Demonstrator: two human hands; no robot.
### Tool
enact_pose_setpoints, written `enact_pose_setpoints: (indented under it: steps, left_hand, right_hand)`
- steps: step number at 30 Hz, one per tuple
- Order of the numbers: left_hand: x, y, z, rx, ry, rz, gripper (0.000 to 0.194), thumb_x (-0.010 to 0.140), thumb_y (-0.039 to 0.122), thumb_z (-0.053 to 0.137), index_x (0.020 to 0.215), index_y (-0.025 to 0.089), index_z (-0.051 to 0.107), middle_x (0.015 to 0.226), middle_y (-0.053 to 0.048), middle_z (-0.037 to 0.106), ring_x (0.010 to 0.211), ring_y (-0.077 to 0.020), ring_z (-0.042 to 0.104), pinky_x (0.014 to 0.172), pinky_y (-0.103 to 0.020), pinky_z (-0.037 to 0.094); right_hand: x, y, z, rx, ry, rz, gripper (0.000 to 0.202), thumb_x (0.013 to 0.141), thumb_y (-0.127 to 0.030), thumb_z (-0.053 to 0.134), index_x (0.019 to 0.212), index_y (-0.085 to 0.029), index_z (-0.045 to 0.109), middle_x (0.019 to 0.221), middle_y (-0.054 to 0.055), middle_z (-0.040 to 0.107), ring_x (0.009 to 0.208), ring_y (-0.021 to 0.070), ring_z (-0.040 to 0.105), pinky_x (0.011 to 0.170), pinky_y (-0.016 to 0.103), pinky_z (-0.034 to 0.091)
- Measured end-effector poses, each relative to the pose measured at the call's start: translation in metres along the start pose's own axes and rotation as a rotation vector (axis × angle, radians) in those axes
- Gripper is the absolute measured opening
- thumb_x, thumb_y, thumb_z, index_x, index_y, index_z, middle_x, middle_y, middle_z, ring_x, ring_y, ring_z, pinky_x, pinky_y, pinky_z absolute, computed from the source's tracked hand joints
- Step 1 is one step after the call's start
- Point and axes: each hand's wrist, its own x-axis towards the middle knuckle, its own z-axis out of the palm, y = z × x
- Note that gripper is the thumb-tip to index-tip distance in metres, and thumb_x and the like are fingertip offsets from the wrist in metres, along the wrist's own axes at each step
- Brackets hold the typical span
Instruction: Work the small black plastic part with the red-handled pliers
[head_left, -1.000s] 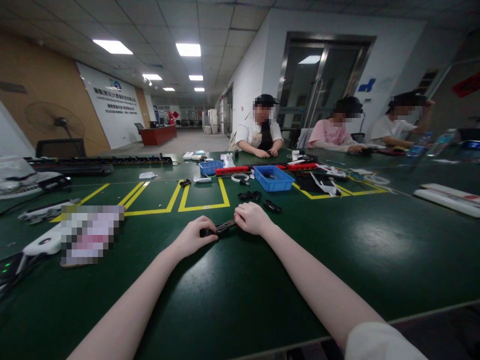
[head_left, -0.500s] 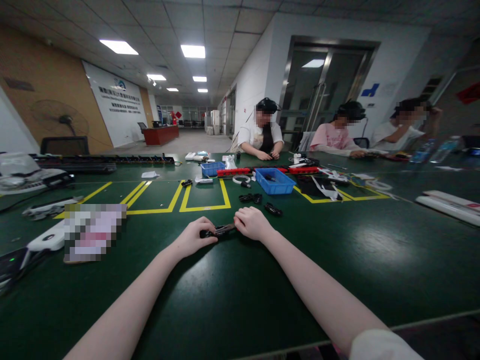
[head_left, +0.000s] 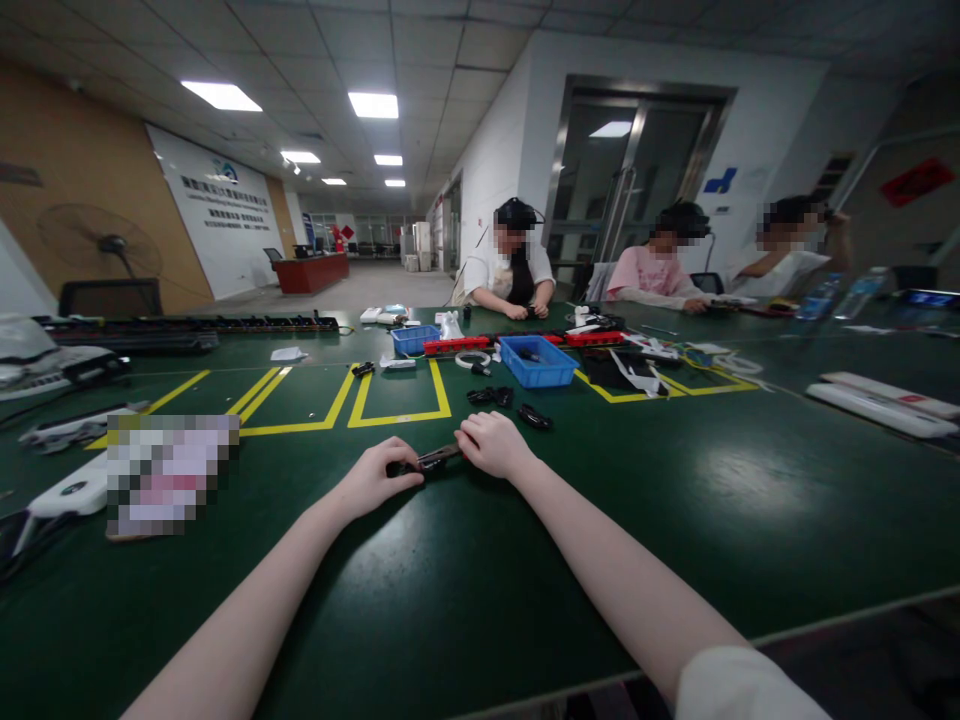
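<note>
My left hand (head_left: 376,474) is closed around a small black cable bundle (head_left: 405,467) low over the green table, its fingers hiding much of it. Closed on what look like pliers (head_left: 441,456) is my right hand (head_left: 491,443). A bit of red shows at its fingers, and the grey metal end points left, meeting the black bundle. Whether the jaws are apart is too small to tell. Just beyond my hands lie more black cable bundles (head_left: 535,417), and behind them a blue tray (head_left: 537,362) with something black inside.
Yellow tape outlines (head_left: 400,420) mark the green table (head_left: 480,580). At left lie a partly blurred flat item (head_left: 176,480) and a white device (head_left: 75,487). Long white boxes (head_left: 881,408) lie at right. Red strips (head_left: 455,346) and a smaller blue tray (head_left: 415,340) stand farther back. Several people sit across.
The whole view has shifted slightly, so the table things appear a little farther left. Both hands keep their hold on the bundle and the pliers, in nearly the same pose.
</note>
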Motion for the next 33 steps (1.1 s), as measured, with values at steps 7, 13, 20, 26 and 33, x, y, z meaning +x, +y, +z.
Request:
enact_pose_setpoints:
  steps: [7, 13, 20, 26, 33]
  left_hand:
    - [0.000, 0.000, 0.000, -0.008, -0.001, -0.001, 0.016, 0.081, 0.032, 0.067, 0.091, 0.020, 0.071, 0.100, -0.005, 0.063, 0.093, -0.0199, 0.061, 0.090, -0.035, 0.048]
    - [0.001, 0.001, 0.000, 0.012, -0.009, -0.005, 0.018, 0.082, 0.034, 0.066, 0.092, 0.020, 0.071, 0.101, -0.006, 0.063, 0.095, -0.0206, 0.061, 0.091, -0.036, 0.047]
    - [0.002, 0.002, 0.002, 0.026, -0.022, -0.010, 0.019, 0.082, 0.035, 0.065, 0.094, 0.020, 0.070, 0.102, -0.006, 0.062, 0.095, -0.0205, 0.060, 0.090, -0.035, 0.046]
    - [0.002, 0.003, 0.001, 0.024, -0.026, -0.021, 0.020, 0.082, 0.036, 0.065, 0.094, 0.020, 0.070, 0.102, -0.005, 0.061, 0.094, -0.0204, 0.060, 0.088, -0.035, 0.047]
    - [0.000, -0.001, 0.000, 0.031, -0.025, -0.006, 0.021, 0.083, 0.036, 0.063, 0.094, 0.020, 0.070, 0.103, -0.006, 0.061, 0.097, -0.0216, 0.059, 0.091, -0.037, 0.047]
  right_hand:
    - [0.001, -0.005, 0.001, 0.010, -0.020, -0.009, 0.031, 0.095, -0.030, 0.040, 0.078, -0.017, 0.062, 0.083, 0.006, 0.066, 0.078, 0.0147, 0.056, 0.070, 0.029, 0.031]
    - [0.004, -0.004, 0.003, 0.016, -0.055, -0.010, 0.030, 0.095, -0.029, 0.040, 0.079, -0.017, 0.062, 0.084, 0.006, 0.067, 0.079, 0.0147, 0.057, 0.071, 0.029, 0.031]
    - [0.006, 0.004, 0.003, 0.037, -0.098, -0.018, 0.030, 0.096, -0.028, 0.039, 0.082, -0.017, 0.063, 0.088, 0.005, 0.068, 0.082, 0.0143, 0.058, 0.071, 0.028, 0.031]
    - [0.005, 0.003, 0.003, 0.046, -0.124, -0.008, 0.033, 0.098, -0.030, 0.037, 0.085, -0.016, 0.065, 0.090, 0.006, 0.068, 0.084, 0.0147, 0.059, 0.072, 0.028, 0.031]
    - [0.003, -0.008, 0.000, 0.050, -0.155, -0.030, 0.040, 0.100, -0.042, 0.034, 0.091, -0.017, 0.063, 0.094, 0.007, 0.068, 0.089, 0.0163, 0.060, 0.074, 0.029, 0.030]
